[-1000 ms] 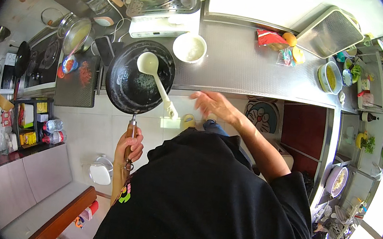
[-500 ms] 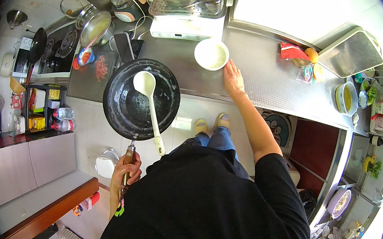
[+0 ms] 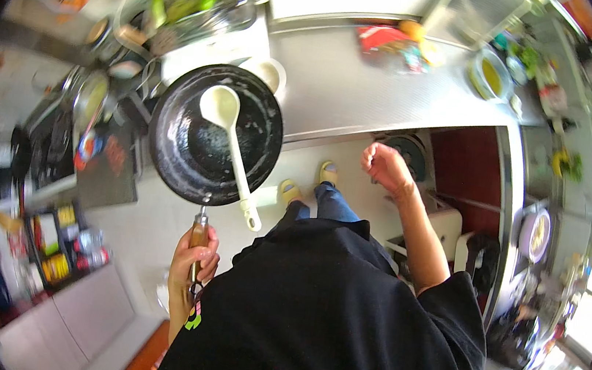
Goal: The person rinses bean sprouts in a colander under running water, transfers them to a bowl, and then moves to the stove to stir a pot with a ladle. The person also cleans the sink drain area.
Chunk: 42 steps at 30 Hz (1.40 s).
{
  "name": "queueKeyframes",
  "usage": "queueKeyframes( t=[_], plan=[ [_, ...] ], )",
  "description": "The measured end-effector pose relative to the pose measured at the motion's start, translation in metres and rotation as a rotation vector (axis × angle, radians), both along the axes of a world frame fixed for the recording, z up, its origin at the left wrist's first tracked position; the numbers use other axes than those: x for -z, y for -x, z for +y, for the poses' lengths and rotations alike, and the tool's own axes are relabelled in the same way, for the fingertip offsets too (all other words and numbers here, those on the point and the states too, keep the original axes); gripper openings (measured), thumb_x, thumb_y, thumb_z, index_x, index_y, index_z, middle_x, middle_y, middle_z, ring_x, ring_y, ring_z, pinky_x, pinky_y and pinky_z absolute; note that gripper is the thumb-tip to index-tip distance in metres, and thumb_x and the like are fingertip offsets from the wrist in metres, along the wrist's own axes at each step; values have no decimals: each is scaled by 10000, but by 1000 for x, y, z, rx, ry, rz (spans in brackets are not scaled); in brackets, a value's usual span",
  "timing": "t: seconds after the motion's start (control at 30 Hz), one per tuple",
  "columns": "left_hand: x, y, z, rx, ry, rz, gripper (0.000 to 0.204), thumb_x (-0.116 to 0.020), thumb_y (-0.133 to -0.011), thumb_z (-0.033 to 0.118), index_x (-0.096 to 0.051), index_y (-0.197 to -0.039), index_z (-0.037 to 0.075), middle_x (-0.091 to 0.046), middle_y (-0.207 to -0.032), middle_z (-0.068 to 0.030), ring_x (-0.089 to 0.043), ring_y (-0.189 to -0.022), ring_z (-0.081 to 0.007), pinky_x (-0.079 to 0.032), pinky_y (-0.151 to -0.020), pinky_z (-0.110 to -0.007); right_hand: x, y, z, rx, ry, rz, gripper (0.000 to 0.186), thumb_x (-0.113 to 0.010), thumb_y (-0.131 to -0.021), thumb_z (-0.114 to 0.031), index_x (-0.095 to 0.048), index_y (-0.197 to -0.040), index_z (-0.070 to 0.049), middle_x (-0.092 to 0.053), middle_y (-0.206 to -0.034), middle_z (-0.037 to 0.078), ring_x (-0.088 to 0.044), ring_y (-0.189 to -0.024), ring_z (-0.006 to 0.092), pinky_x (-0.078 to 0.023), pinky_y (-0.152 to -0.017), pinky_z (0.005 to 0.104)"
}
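My left hand [image 3: 197, 253] is closed round the wooden handle of a black wok [image 3: 168, 141], held in the air in front of my body. A cream-white ladle [image 3: 237, 170] lies across the wok, its bowl inside and its handle sticking out over the near rim. My right hand [image 3: 388, 170] hangs in the air in front of the counter's edge, its fingers loosely curled in with nothing seen in them. Past the wok's far right rim, a white bowl [image 3: 271, 72] stands on the counter, partly covered by the wok.
The metal counter [image 3: 344, 95] runs across ahead. On it are a white steamer [image 3: 217, 46] with vegetables, a red packet [image 3: 382, 39] and a tub of yellow contents [image 3: 490, 76]. At left are a stove [image 3: 54, 137] and a cutting board [image 3: 109, 173]. Cabinets [image 3: 72, 320] stand lower left.
My right hand has left the white bowl's side, drawn back off the counter and curled its fingers. The view has turned rightward. The wok now overlaps the bowl, with the ladle still in it.
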State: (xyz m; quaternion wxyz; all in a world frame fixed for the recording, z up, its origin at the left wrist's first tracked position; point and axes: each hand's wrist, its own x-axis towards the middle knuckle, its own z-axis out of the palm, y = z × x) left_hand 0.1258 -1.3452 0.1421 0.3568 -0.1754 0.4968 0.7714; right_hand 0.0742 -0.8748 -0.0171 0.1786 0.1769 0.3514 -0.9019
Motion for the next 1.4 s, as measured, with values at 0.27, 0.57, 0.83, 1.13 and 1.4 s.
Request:
queueKeyframes(
  t=[0.27,0.57,0.83,1.13,1.4],
  plan=[
    [4,83,130,319,-164,44,303,-601,-814,70,-489,-1085,-5,-436,-584,-40,-372,-322,-128,-306,-304,-268,23,-91,112,378,268,66,224,-555,-935,-122,-640,-1076,30,-673,-1041,112,-639,-962,221,-525,-896,337],
    [-3,136,347,537,-267,-120,282,-576,-823,39,-469,-1077,-24,-430,-581,-45,-387,-317,-125,-304,-295,-280,47,-120,329,483,-1184,-350,354,-635,-911,-118,-573,-1250,-38,-594,-1151,160,-653,-870,209,-552,-793,329],
    [-10,150,564,436,-353,-210,313,-592,-816,34,-463,-1094,-26,-438,-592,-58,-390,-325,-135,-290,-305,-286,44,75,644,444,-2068,73,659,-682,-830,-99,-434,-1440,-77,-424,-1458,254,-497,-1230,460,-440,-1034,517],
    [-51,82,545,146,-114,-29,332,-608,-800,43,-466,-1090,-33,-424,-568,-60,-348,-311,-122,-256,-289,-278,75,125,694,230,-2091,253,272,-576,-797,-57,-742,-1008,-101,-668,-1066,105,-582,-1066,320,-505,-930,395],
    [-90,-20,450,-270,-66,104,323,-547,-837,96,-429,-1106,-38,-405,-574,-27,-327,-291,-92,-257,-256,-254,68,91,584,46,-2193,399,257,-625,-838,-30,-713,-1073,-84,-610,-1007,110,-578,-976,331,-498,-868,427]
  ],
)
